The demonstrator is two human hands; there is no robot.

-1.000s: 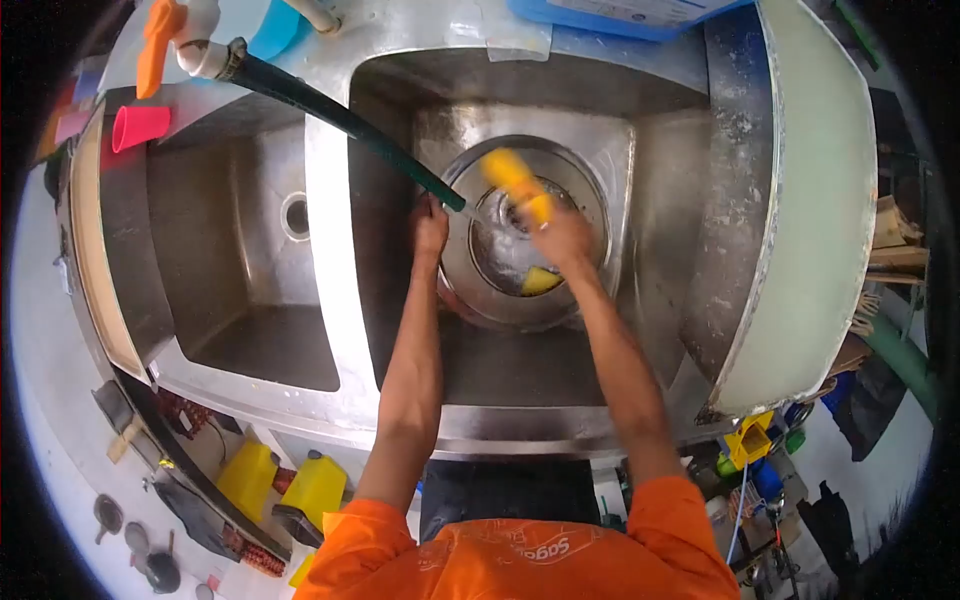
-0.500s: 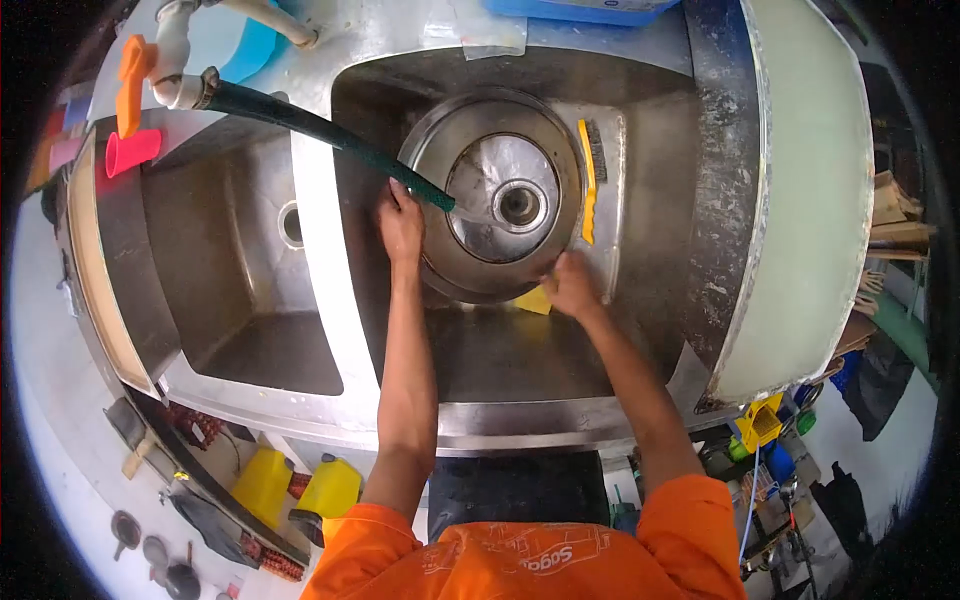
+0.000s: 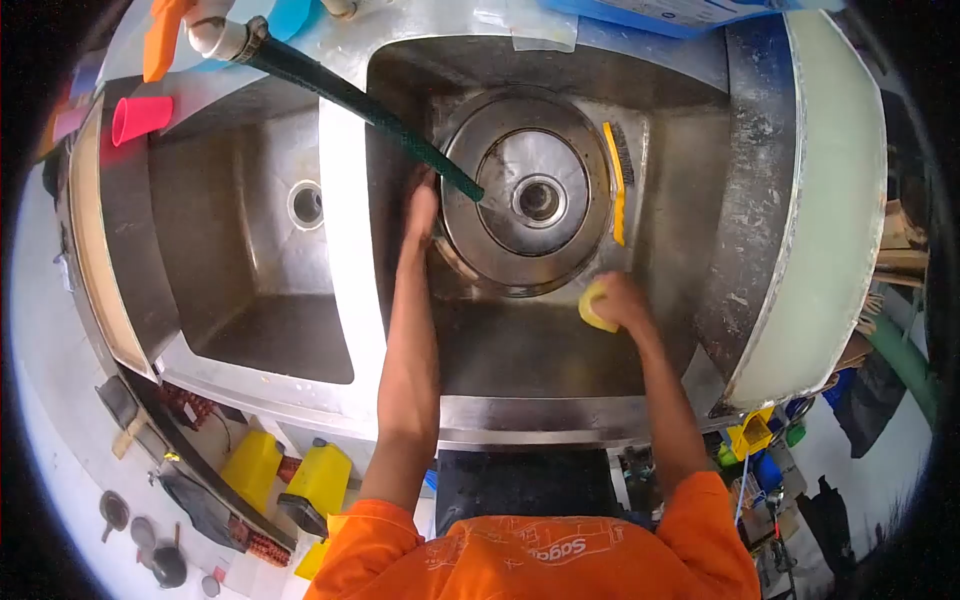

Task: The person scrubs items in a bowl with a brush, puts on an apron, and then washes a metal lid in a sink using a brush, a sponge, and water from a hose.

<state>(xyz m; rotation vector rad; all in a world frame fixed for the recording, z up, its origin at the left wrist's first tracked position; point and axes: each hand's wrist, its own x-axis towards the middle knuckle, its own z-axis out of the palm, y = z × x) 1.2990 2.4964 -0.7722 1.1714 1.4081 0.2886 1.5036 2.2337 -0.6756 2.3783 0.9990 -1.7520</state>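
A wide, round metal pan with stepped rings and a round opening at its centre lies in the right sink basin. At its left rim is my left hand, gripping the edge, its fingertips partly hidden beneath the dark green hose. The hose end hangs over the pan's inner ring. My right hand is closed on a yellow sponge, low and right of the pan, apart from its rim. To the right of the pan rests a yellow-handled brush with dark bristles.
The left basin has a pink cup at its upper corner. An orange valve handle sits by the hose joint. A blue container stands behind the sink. A pale panel borders the right side.
My right hand has moved right and slightly down with the sponge, away from the pan's lower rim. My left hand stays at the left rim. The whole view has shifted a little.
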